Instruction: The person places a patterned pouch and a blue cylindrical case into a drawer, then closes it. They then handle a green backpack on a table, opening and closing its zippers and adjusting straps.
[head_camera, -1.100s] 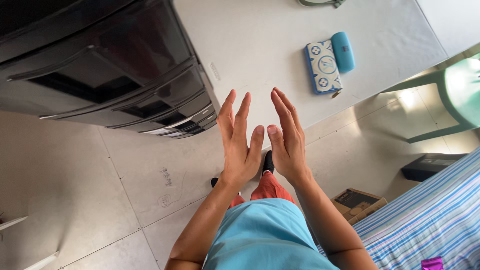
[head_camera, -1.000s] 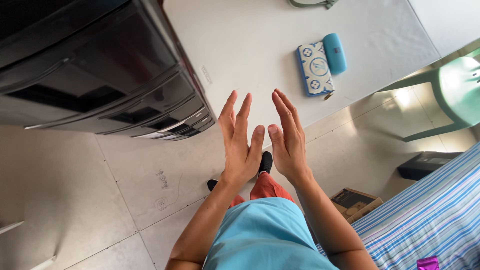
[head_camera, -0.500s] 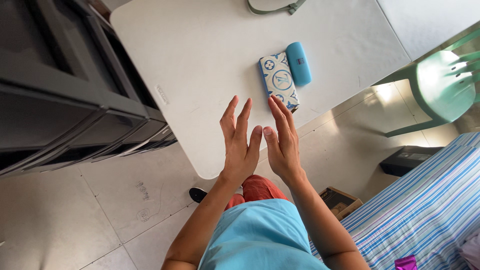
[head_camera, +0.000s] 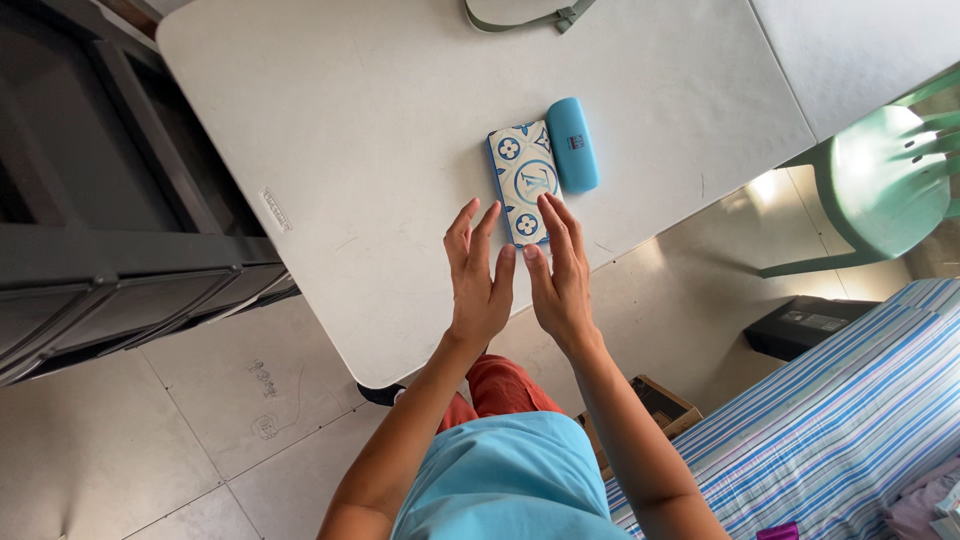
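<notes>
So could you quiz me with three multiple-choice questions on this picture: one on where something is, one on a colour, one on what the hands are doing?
1. Where is the blue case?
A. on the floor
B. on the white table, beside the patterned wallet
C. on the chair

2. What colour is the chair?
A. green
B. red
C. black

3. The left hand and right hand are
A. clenched
B. holding the case
C. open and empty

Answers:
1 B, case and wallet lie side by side.
2 A, its seat is green.
3 C, fingers spread, gripping nothing.

patterned case (head_camera: 522, 175) partly behind fingertips (head_camera: 556, 215), strap (head_camera: 560, 14) cropped
</notes>
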